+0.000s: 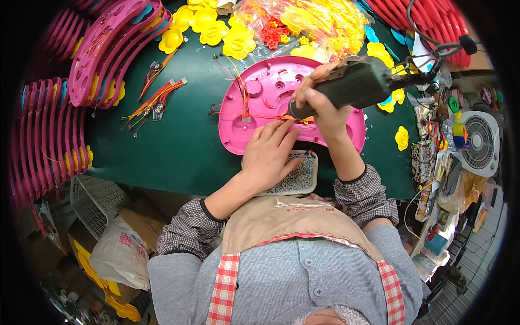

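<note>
A pink kidney-shaped plastic shell [230, 130] lies hollow side up on the green table in front of me, with thin wires and a small white connector [246, 118] inside it. My right hand [327, 111] is wrapped round a dark electric screwdriver [355, 84], its nose slanting down to the shell's middle. Its very tip is hidden by my fingers. My left hand [269, 154] rests on the shell's near edge, fingers stretched out towards the orange wires [292, 117] by the screwdriver's nose. Below my left palm sits a shallow tray [298, 176] of small metal screws.
Wire bundles [157, 100] lie left of the shell. Stacked pink shells [51, 135] stand at the far left, red curved parts [417, 21] at the back right. Yellow flower pieces [238, 40] and plastic bags line the back. A white fan [476, 143] stands right, near the screwdriver's cord [414, 79].
</note>
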Motion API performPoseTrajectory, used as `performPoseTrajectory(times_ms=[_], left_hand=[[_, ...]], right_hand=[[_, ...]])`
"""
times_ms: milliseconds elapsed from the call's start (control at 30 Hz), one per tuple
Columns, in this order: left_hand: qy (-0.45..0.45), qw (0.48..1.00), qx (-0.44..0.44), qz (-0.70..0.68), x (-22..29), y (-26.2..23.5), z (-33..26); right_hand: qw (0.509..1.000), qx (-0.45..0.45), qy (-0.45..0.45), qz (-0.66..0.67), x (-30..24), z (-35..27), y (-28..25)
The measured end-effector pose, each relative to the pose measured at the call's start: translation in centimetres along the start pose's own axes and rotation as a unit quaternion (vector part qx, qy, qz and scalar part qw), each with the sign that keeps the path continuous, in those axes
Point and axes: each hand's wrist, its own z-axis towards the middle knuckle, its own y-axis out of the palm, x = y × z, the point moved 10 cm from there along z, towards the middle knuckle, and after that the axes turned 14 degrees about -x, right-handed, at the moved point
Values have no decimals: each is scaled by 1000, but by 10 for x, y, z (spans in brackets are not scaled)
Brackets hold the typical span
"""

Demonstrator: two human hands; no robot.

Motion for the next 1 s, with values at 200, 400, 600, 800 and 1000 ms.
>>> performPoseTrajectory(times_ms=[200,400,600,800,1000], left_hand=[[-144,959,222,-106,-96,-90,-60],[-139,975,115,-126,-163,-80,-52],[-6,992,-81,-100,-76,-140,0],[139,895,-326,-272,8,-82,91],[99,933,-220,-268,-26,-6,197]], right_hand=[[993,33,-114,-6,-66,-21,-30],[992,43,-94,-74,-80,-58,-43],[988,72,-82,-113,-83,-98,-66],[987,122,-49,-87,-77,-101,-75],[988,95,-85,-82,-79,-101,-76]])
